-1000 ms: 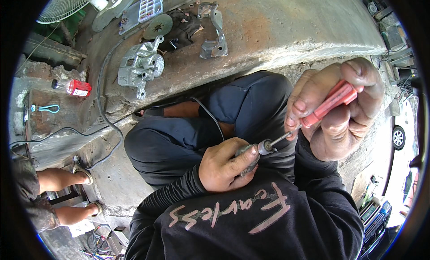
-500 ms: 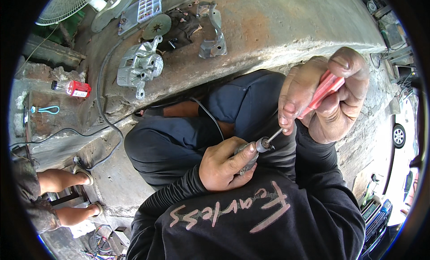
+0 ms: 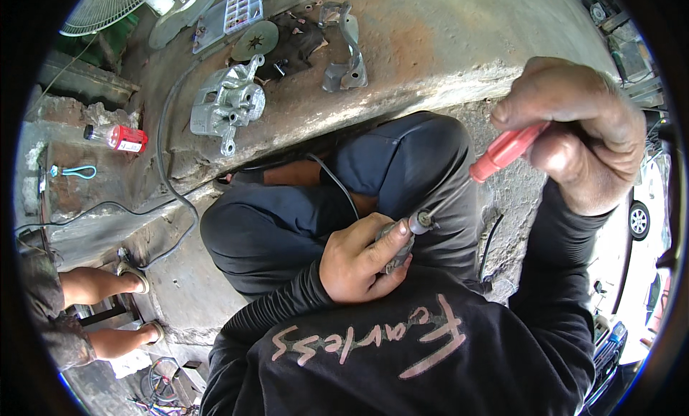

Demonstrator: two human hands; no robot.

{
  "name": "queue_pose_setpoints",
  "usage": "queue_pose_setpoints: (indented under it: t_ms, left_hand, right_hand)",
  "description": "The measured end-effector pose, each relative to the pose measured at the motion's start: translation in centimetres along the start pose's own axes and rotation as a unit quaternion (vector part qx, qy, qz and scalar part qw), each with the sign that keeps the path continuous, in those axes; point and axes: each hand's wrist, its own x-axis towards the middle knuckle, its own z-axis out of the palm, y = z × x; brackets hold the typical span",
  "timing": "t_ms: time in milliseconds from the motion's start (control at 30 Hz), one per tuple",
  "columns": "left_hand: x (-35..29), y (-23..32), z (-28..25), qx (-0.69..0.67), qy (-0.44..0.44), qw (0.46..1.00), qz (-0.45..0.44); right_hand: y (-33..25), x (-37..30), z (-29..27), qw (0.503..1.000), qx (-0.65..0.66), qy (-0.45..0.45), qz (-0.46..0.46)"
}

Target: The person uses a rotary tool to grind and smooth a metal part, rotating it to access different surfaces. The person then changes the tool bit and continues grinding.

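My left hand (image 3: 362,262) is closed round a small grey cylindrical metal part (image 3: 420,222), whose open end faces up and to the right. In my right hand (image 3: 592,133) is a screwdriver (image 3: 506,154) with a red handle, gripped near its butt end. Its thin shaft slants down to the left, and the tip is at the part's open end. Whether the tip sits inside or only touches the rim I cannot tell. Both hands are above my crossed legs (image 3: 287,226).
On the concrete ledge (image 3: 445,29) lie a silver brake caliper (image 3: 230,104), a metal bracket (image 3: 348,54), a round disc (image 3: 255,41) and a compartment box (image 3: 244,9). A red-labelled bottle (image 3: 122,138) and a cable (image 3: 169,104) are at left. Another person's legs (image 3: 100,290) stand far left.
My right hand has moved right and slid back along the red handle, exposing more of the screwdriver. My left hand holds the metal part in nearly the same place.
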Motion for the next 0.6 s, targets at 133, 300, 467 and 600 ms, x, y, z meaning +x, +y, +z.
queue_pose_setpoints:
  t_ms: [133,300,467,600]
  left_hand:
    - [0.0,-0.1,0.0,-0.005,-0.004,1.0,0.0]
    - [0.5,0.3,0.5,0.0,-0.016,1.0,0.001]
    - [1.1,0.3,1.0,-0.022,-0.058,0.998,0.007]
    - [1.1,0.7,2.0,-0.032,-0.081,0.996,0.001]
  right_hand:
    - [-2.0,2.1,-2.6,0.972,-0.126,-0.197,0.035]
    - [-4.4,3.9,-2.4,0.89,-0.24,-0.366,0.128]
    - [-5.0,3.7,-2.8,0.829,-0.192,-0.485,0.201]
    - [-5.8,2.8,-3.3,0.805,-0.205,-0.517,0.208]
